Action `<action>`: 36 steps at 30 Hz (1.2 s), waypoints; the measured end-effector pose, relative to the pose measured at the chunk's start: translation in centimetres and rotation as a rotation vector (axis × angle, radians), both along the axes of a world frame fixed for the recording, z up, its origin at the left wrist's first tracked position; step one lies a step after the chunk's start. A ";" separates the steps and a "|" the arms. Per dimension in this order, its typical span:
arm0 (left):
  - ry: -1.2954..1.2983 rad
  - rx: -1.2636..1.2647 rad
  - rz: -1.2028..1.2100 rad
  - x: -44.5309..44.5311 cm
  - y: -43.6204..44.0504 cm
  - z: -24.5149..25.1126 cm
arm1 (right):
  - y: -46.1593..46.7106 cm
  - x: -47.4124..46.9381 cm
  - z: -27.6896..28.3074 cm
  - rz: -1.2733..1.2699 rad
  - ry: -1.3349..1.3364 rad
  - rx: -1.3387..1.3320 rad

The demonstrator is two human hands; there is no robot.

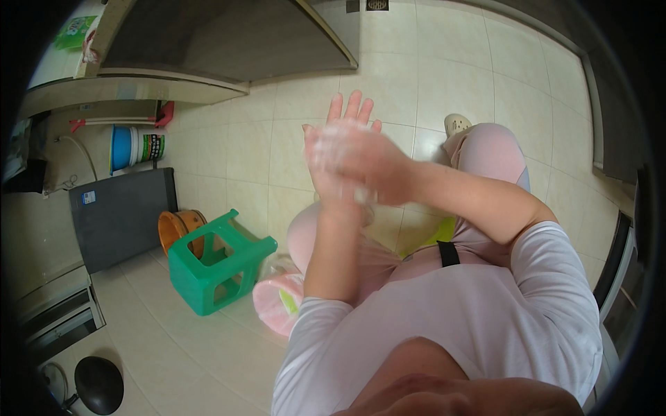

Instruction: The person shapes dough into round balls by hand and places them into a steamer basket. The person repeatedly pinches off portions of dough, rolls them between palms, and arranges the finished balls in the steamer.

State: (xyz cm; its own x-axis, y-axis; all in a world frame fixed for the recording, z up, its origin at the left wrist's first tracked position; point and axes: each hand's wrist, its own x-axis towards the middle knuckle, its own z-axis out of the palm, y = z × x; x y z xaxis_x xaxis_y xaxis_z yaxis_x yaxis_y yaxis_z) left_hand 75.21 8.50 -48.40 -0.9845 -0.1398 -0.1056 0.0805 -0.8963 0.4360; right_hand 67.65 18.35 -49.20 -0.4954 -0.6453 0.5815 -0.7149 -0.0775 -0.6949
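My left hand [346, 117] is raised in front of my body, palm showing and fingers spread apart. Across its palm lies my right hand [377, 164], touching it and smeared by motion blur. A whitish blur covers the right fingers, and I cannot tell if it is foam or only movement. Anything between the two palms is hidden. Below the hands are my pink trouser legs [491, 153], knees apart. A yellow-green object [437, 231] shows partly between the thighs.
To the left, a green plastic stool [208, 270] lies tipped near a wooden tub [174, 231] and a pink, bag-lined bin [276, 307]. Farther left stand a dark grey appliance [122, 218] and stacked buckets [138, 148]. A dark panel [234, 36] juts in above the tiled floor [244, 151].
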 end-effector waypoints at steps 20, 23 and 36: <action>-0.147 -0.001 -0.044 0.1 1.8 1.1 | -0.5 -1.0 -0.3 -0.173 -0.091 -0.037; -0.046 0.012 0.007 0.1 0.3 0.0 | -0.8 1.9 -0.1 -0.015 -0.023 -0.084; -0.081 -0.097 0.073 0.4 0.3 0.6 | 0.3 2.8 1.1 0.219 0.096 0.042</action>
